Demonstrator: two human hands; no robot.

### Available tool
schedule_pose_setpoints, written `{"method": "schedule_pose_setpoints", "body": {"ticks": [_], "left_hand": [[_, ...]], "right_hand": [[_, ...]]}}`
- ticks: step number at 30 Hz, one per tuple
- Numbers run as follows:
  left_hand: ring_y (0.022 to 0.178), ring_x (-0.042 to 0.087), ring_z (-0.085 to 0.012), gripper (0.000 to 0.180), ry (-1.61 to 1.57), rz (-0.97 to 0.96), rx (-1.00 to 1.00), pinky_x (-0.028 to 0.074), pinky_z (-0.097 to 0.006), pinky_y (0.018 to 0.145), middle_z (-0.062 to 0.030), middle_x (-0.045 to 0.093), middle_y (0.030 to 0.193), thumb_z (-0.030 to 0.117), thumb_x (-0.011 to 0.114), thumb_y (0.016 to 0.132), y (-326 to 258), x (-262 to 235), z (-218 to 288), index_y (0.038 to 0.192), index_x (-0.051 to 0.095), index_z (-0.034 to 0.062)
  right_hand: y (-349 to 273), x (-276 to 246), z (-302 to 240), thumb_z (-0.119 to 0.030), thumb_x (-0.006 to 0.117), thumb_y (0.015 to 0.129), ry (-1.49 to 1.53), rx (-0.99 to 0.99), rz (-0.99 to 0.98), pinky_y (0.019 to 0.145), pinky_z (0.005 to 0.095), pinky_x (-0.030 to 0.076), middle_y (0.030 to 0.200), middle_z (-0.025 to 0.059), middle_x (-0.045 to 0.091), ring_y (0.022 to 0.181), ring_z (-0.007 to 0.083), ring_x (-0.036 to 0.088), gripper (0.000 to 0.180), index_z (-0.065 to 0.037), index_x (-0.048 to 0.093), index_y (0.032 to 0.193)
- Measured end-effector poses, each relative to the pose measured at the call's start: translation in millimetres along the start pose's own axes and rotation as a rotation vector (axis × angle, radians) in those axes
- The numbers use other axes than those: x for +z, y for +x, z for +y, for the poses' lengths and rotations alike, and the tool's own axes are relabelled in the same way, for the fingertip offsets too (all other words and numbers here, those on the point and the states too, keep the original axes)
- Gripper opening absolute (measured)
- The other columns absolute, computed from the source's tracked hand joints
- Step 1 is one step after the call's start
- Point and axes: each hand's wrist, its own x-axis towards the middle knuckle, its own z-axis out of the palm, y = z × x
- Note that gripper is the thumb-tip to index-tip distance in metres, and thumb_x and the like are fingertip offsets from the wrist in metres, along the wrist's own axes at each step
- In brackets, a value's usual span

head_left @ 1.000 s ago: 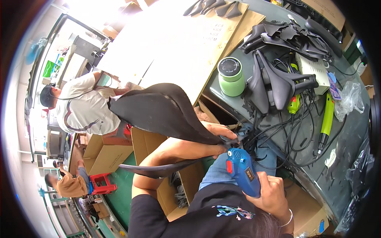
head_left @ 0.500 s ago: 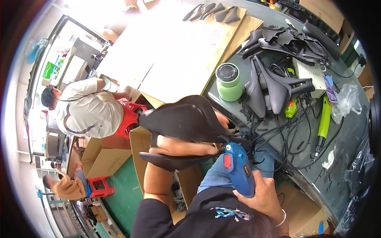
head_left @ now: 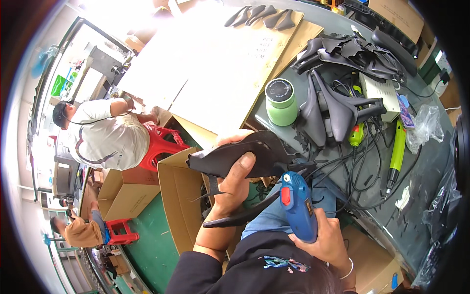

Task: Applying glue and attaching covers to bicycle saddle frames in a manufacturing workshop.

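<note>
Our left grip (head_left: pixel 233 190) now clamps the saddle cover (head_left: pixel 259 153) thumb-up, four-o'clock end by the power tool (head_left: pixel 299 208) our right grip (head_left: pixel 324 240) clamps.

A factory workshop, it seems through the glare: green handheld tools (head_left: pixel 398 149), cardboard boxes (head_left: pixel 134 198), co-workers (head_left: pixel 110 130) on red stools (head_left: pixel 159 144).

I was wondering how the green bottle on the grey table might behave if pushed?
The green bottle stands upright on its base, so a high push might tip it. Being round, it would probably roll once down. Its smooth look suggests a slightly slippery grip.
</note>
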Motion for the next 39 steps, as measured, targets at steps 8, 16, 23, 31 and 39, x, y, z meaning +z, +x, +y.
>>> {"method": "schedule_pose_setpoints", "body": {"ticks": [8,16,23,31,39], "left_hand": [[0.094,0.055,-0.0192,0.033,-0.052,-0.023,0.065,0.043,-0.033,0.087,-0.0121,0.056,0.103,0.01,0.06,0.077,-8,1,-12,0.108,0.048,0.0033],[0.099,0.052,-0.0193,0.034,-0.062,-0.028,0.034,0.04,-0.032,0.09,-0.0109,0.053,0.104,0.013,0.06,0.078,-16,0,-22,0.107,0.047,0.0029],[0.102,0.052,-0.0207,0.033,-0.087,-0.097,-0.027,0.04,-0.034,0.091,-0.0122,0.053,0.11,0.008,0.058,0.079,-19,2,-24,0.109,0.047,0.0027],[0.097,0.053,-0.0138,0.03,0.169,-0.146,-0.252,0.042,-0.027,0.086,-0.0077,0.055,0.106,0.004,0.057,0.078,-13,-1,2,0.108,0.054,0.0026],[0.084,0.054,-0.0097,0.022,0.395,-0.161,-0.33,0.043,-0.023,0.078,-0.0019,0.057,0.084,-0.002,0.055,0.077,-5,9,20,0.099,0.056,0.0012]], "right_hand": [[2,-3,-4,-0.025,0.081,0.062,0.057,-0.003,-0.03,0.053,0.0293,0.049,0.062,0.0118,0.059,0.054,0.024,0.063,0.051,0.0,0.044,0.085],[4,-6,-10,-0.028,0.078,0.065,0.128,0.002,-0.042,0.053,0.0346,0.049,0.058,0.0136,0.058,0.051,0.0304,0.061,0.05,0.001,0.045,0.089],[4,-3,-8,-0.022,0.081,0.061,0.135,-0.001,-0.015,0.053,0.0269,0.049,0.061,0.01,0.06,0.054,0.0199,0.064,0.05,0.001,0.045,0.088],[6,-1,-10,-0.019,0.079,0.062,-0.003,-0.079,0.08,0.052,0.0317,0.048,0.059,0.0107,0.058,0.053,0.0274,0.062,0.048,0.0,0.045,0.091],[3,-1,-10,-0.016,0.077,0.063,-0.253,-0.093,0.103,0.055,0.0348,0.046,0.063,0.0123,0.058,0.055,0.0293,0.059,0.046,0.0,0.046,0.092]]}}
